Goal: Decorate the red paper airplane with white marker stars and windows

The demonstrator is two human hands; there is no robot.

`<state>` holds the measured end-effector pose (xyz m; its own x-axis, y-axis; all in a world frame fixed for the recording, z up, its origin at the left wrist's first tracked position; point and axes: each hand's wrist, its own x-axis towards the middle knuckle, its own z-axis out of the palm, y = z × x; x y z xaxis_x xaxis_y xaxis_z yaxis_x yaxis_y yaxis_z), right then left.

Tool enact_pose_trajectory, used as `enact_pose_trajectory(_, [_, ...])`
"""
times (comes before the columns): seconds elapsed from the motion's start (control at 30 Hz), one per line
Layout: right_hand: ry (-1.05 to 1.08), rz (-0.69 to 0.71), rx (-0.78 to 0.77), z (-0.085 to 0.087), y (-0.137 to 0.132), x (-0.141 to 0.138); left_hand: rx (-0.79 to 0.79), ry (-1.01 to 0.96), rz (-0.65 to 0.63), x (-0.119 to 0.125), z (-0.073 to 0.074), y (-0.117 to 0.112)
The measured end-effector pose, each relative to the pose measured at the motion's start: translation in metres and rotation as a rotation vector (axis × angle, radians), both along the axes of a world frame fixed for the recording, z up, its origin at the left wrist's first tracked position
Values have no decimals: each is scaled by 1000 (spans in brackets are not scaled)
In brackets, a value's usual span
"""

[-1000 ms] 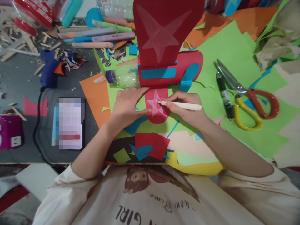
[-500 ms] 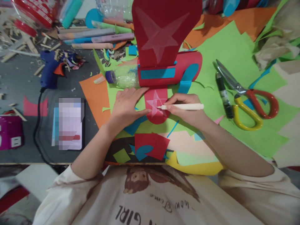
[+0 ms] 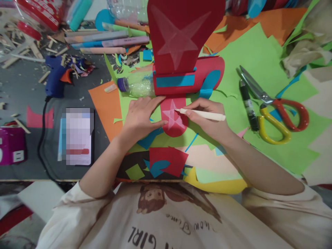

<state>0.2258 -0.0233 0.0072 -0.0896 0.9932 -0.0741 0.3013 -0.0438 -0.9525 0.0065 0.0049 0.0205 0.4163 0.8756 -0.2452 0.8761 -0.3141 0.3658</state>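
Note:
My right hand (image 3: 207,116) is closed around a white marker pen (image 3: 207,114), its tip on a pale star (image 3: 171,119) drawn on a rounded red paper flap (image 3: 173,130). Beside the flap my left hand (image 3: 142,116) lies flat with fingers spread, thumb and index at its left edge. The flap meets a plastic bottle (image 3: 140,84) with a purple cap, lying on its side and wrapped in red paper (image 3: 178,90) with a blue strip (image 3: 175,81). Above stands a larger red paper panel (image 3: 178,34) with another pale star.
Scissors (image 3: 267,98) and a black pen (image 3: 248,107) lie on green paper at right. A blue glue gun (image 3: 55,77) and a phone (image 3: 79,138) are at left. Several markers (image 3: 109,42) lie farther back. Paper scraps (image 3: 166,162) cover the near table edge.
The marker tip has shifted up and slightly right on the small star, and my right fingers have moved with it. More of the star's right side is filled in. My left hand stays in place.

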Motion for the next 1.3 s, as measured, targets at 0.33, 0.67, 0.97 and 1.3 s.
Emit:
enact_pose_trajectory(0.33, [14, 48, -30, 6, 1, -2, 11, 14, -11, -1, -2, 0])
enact_pose_trajectory(0.67, [-12, 138, -94, 8, 3, 1, 34, 7, -18, -1, -3, 1])
enact_pose_trajectory(0.97, [54, 41, -24, 2, 2, 0, 38, -11, -11, -2, -3, -1])
enact_pose_trajectory(1.3, [38, 133, -107, 7, 1, -1, 18, 0, -15, -1, -2, 0])
